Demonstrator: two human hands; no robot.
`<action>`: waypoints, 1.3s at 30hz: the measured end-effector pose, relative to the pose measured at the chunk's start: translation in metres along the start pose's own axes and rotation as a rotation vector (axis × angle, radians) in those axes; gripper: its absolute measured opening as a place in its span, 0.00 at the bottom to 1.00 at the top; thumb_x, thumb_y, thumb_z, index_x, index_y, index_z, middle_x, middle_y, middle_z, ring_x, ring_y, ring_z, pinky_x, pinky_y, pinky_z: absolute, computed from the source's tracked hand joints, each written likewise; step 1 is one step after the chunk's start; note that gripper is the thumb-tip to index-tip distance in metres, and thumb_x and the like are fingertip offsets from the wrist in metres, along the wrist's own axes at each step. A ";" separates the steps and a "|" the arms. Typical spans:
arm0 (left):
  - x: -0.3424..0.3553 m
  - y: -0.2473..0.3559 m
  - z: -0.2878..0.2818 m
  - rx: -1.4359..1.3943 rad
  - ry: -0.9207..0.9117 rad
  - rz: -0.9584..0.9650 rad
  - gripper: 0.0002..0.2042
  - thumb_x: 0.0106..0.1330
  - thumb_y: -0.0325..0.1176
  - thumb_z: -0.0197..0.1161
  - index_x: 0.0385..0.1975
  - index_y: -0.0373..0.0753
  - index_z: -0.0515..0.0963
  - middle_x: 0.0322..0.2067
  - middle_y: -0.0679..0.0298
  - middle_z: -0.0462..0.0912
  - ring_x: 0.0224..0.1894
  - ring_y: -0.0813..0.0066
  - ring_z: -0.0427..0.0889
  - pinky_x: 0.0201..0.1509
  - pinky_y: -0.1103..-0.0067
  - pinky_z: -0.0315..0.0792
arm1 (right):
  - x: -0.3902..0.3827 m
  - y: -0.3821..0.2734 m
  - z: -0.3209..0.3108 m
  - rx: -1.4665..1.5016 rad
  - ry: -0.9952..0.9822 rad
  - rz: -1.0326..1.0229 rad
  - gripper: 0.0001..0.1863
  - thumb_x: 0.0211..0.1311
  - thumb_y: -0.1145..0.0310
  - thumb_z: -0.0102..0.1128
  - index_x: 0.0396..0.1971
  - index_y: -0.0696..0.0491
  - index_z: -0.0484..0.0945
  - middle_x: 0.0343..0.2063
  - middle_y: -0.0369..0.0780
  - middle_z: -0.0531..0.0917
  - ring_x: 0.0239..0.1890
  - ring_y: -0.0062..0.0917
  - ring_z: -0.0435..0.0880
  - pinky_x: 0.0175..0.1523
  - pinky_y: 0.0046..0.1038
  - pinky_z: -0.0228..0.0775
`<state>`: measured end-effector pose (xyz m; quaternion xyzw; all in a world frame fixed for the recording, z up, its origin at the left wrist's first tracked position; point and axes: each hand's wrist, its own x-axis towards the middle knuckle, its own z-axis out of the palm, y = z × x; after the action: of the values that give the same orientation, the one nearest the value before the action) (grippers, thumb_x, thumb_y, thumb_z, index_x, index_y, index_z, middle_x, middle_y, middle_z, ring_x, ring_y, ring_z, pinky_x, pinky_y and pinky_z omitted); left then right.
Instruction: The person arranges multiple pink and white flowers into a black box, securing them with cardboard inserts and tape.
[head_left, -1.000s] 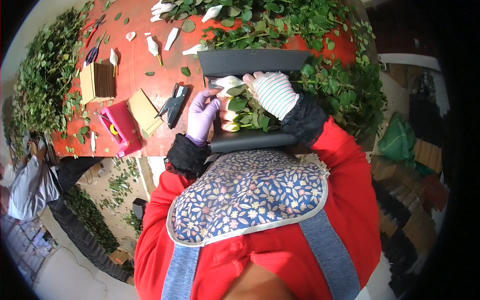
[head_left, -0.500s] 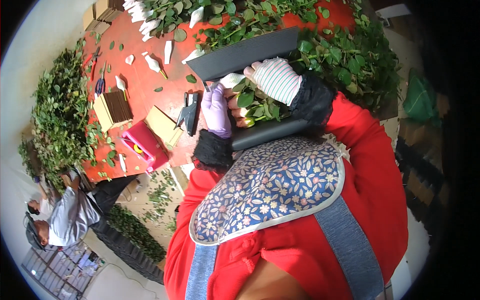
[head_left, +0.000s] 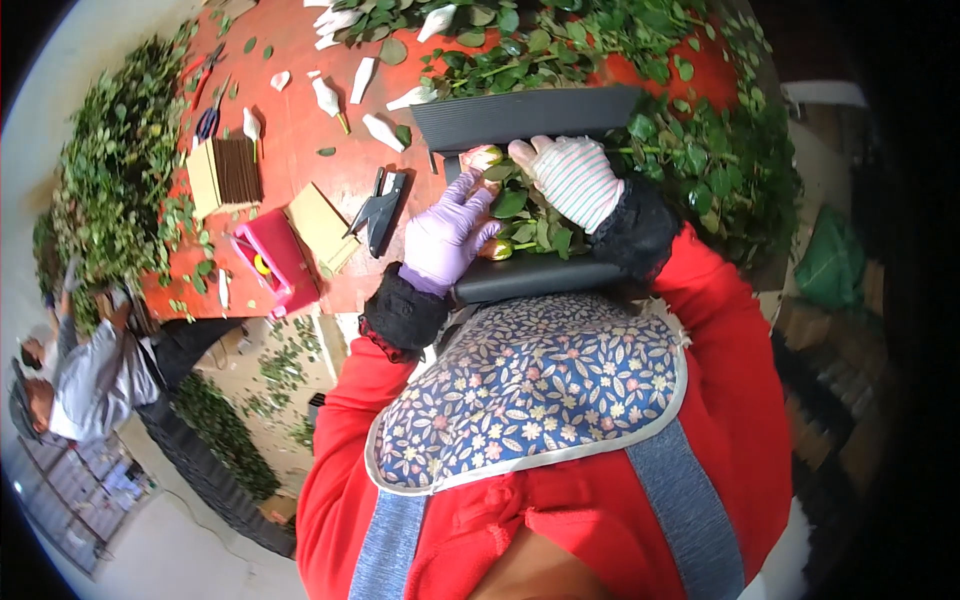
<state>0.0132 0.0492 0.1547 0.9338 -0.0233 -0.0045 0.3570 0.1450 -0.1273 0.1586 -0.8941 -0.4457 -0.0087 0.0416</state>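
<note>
Several pale pink and yellow roses lie side by side in a black holder with a ridged far panel (head_left: 525, 115) and a padded near edge (head_left: 540, 280). One rose (head_left: 482, 157) shows bare at the far end of the row; another rose (head_left: 497, 249) is at the near end. My left hand (head_left: 448, 235), in a purple glove, rests against the rose heads with its fingers apart. Over the leafy stems (head_left: 530, 215) lies my right hand (head_left: 575, 180), in a striped glove, fingers stretched toward the far rose. Its palm side is hidden.
A black stapler (head_left: 380, 215), cardboard sheets (head_left: 325, 228), a pink tape dispenser (head_left: 272, 265) and shears (head_left: 208, 122) lie on the red table. White bud sleeves (head_left: 383, 132) are scattered beyond. Leafy stems (head_left: 700, 170) fill the right side. Another person (head_left: 95, 385) stands at left.
The white sleeve that covered the far rose is off and lies on the table beyond the holder. My left hand has opened and moved back over the rose heads. The view has shifted slightly.
</note>
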 end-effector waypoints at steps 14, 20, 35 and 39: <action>-0.004 -0.007 0.004 0.178 0.020 0.112 0.14 0.64 0.31 0.55 0.49 0.38 0.75 0.47 0.63 0.81 0.31 0.72 0.85 0.34 0.76 0.78 | 0.022 -0.025 -0.037 -0.083 -0.401 -0.040 0.16 0.66 0.56 0.50 0.40 0.53 0.75 0.30 0.43 0.78 0.27 0.39 0.82 0.30 0.43 0.72; 0.002 -0.005 0.006 -0.091 -0.103 -0.108 0.18 0.57 0.32 0.63 0.49 0.40 0.77 0.54 0.61 0.75 0.35 0.67 0.85 0.37 0.74 0.78 | 0.027 -0.006 -0.032 0.092 -0.434 -0.065 0.15 0.66 0.56 0.48 0.32 0.52 0.77 0.24 0.45 0.82 0.28 0.40 0.82 0.32 0.42 0.71; 0.001 -0.017 0.017 0.025 0.006 -0.024 0.15 0.68 0.37 0.52 0.53 0.43 0.71 0.21 0.56 0.80 0.23 0.59 0.82 0.29 0.66 0.74 | 0.024 0.010 -0.038 0.419 -0.155 -0.205 0.09 0.59 0.61 0.56 0.32 0.50 0.73 0.26 0.45 0.78 0.29 0.43 0.78 0.33 0.41 0.70; 0.004 -0.015 0.014 0.127 -0.055 -0.043 0.15 0.64 0.36 0.57 0.50 0.44 0.74 0.42 0.64 0.82 0.29 0.64 0.84 0.29 0.70 0.77 | 0.024 -0.003 -0.009 0.104 0.040 -0.204 0.08 0.61 0.61 0.56 0.30 0.50 0.75 0.21 0.42 0.77 0.24 0.39 0.80 0.30 0.38 0.73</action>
<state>0.0177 0.0507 0.1346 0.9544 -0.0135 -0.0363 0.2960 0.1569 -0.1072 0.1693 -0.8405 -0.5333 -0.0077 0.0956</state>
